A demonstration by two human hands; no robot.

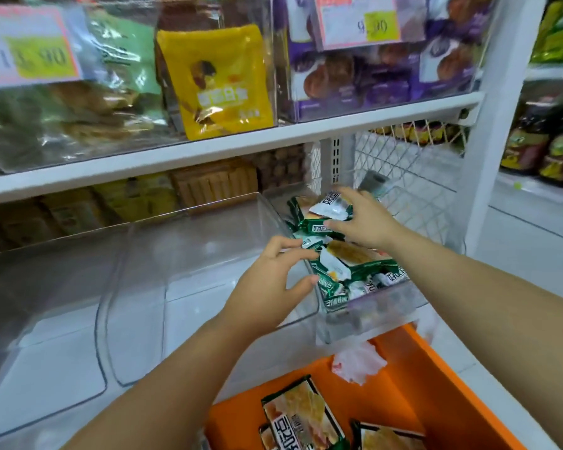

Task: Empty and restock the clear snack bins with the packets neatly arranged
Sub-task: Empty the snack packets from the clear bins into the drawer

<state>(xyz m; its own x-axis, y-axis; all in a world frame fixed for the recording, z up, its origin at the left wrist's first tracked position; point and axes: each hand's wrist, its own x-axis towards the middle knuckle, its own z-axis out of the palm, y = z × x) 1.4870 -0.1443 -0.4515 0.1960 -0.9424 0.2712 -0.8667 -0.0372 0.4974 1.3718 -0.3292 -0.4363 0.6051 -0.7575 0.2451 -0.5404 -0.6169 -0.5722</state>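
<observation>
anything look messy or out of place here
The green packets lie jumbled at all angles in the right clear bin, not in rows. Some crumpled white plastic sits loose in the orange crate below.

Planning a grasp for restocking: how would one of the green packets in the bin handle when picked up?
Probably light and floppy: the green packets lie jumbled at odd angles in the bin. Likely slippery, since their glossy film shows glare. Contents may crush; the wrapper pictures a pastry-like snack.
</observation>
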